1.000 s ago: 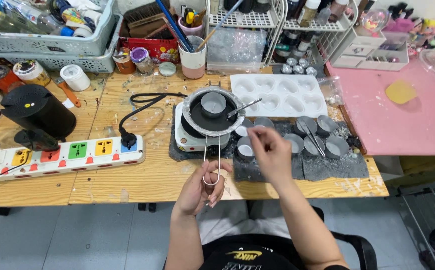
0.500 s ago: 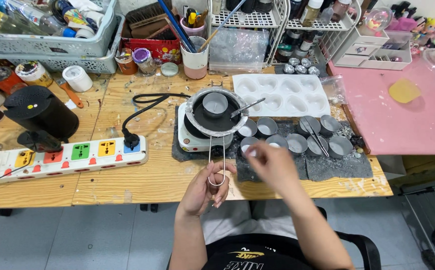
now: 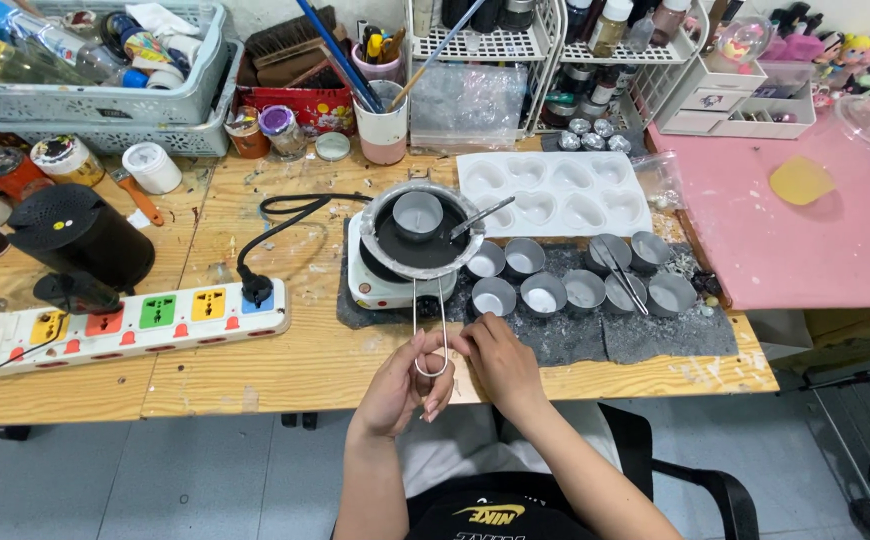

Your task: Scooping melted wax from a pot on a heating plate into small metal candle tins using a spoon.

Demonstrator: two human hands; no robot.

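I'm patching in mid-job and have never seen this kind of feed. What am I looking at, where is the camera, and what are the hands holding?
There is no machine here: a person works with two bare hands. The one camera sits on the person's head and looks down over a wooden table.

The left hand grips the looped end of a wire handle. The right hand touches the same loop. The handle runs to a round pan of dark liquid on a small white hotplate. A small tin sits in the pan, and a spoon leans on its rim.

To the right, small metal cups stand on a dark mat, behind them a white mould tray. To the left lies a power strip.
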